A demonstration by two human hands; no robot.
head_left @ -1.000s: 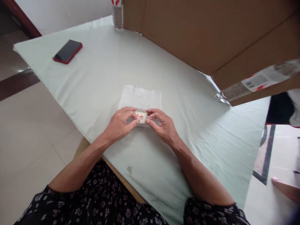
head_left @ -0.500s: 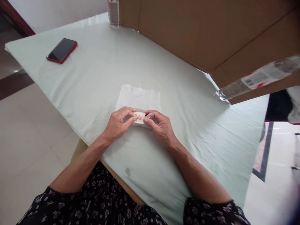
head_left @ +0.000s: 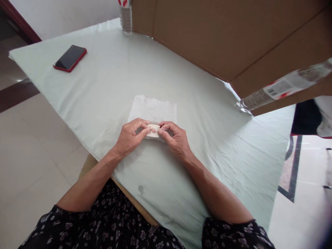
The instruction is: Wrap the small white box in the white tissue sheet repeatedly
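Note:
Between my two hands is a small cream-coloured, block-shaped piece (head_left: pixel 154 132) with reddish-pink marks on its face. I cannot make out its exact kind. My left hand (head_left: pixel 132 135) pinches its left end between thumb and fingers. The right end is gripped the same way by my right hand (head_left: pixel 175 138). A white textured sheet (head_left: pixel 155 110), like a paper towel or thin cloth, lies flat under and beyond the block. Its near part is hidden by my hands and the block.
A phone in a red case (head_left: pixel 70 58) lies at the table's far left. Across the back stands a large cardboard panel (head_left: pixel 197 31), with a clear bottle (head_left: pixel 126 19) at its left and another bottle (head_left: pixel 280 88) leaning at its right. A pale green cloth (head_left: pixel 98 93) covers the table.
Both hands keep their pinch on the block, which looks tipped slightly, its printed marks showing differently. The whole view has shifted a little.

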